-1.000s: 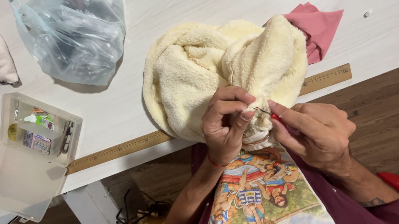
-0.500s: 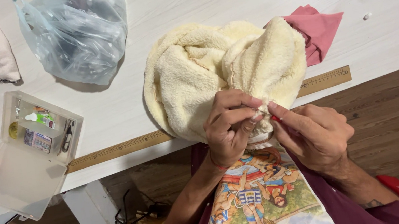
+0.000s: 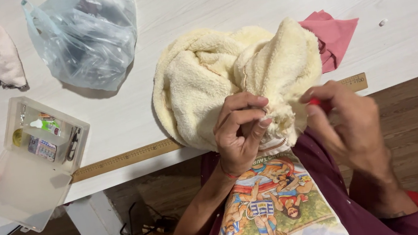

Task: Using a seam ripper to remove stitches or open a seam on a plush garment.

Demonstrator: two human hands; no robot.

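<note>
A: Entry, nearest first. At 6 o'clock the person's printed shirt (image 3: 269,206) is filling the bottom of the view. Just above it the left hand (image 3: 240,132) is pinching the lower edge of the cream fleece garment (image 3: 225,77), fingers curled shut on the fabric.

B: And the right hand (image 3: 350,126)?

A: At 4 o'clock, closed around a small red tool (image 3: 315,102); only its tip is showing, so its kind is unclear. It is sitting just beside the fleece edge.

B: How far along?

A: Judging from the pose, work on the seam near the edge is under way, not finished; the garment is lying bunched over the tabletop (image 3: 236,0) edge, partly covering a wooden ruler (image 3: 128,158).

B: Farther out?

A: A pink cloth (image 3: 333,36) is peeking from under the fleece at 2 o'clock. An open clear plastic box (image 3: 27,165) of small notions is sitting at 9 o'clock, a plastic bag (image 3: 83,40) at 11 o'clock.

B: Hidden?

A: The seam itself is being covered by the fingers; thread or needle cannot be made out.
</note>
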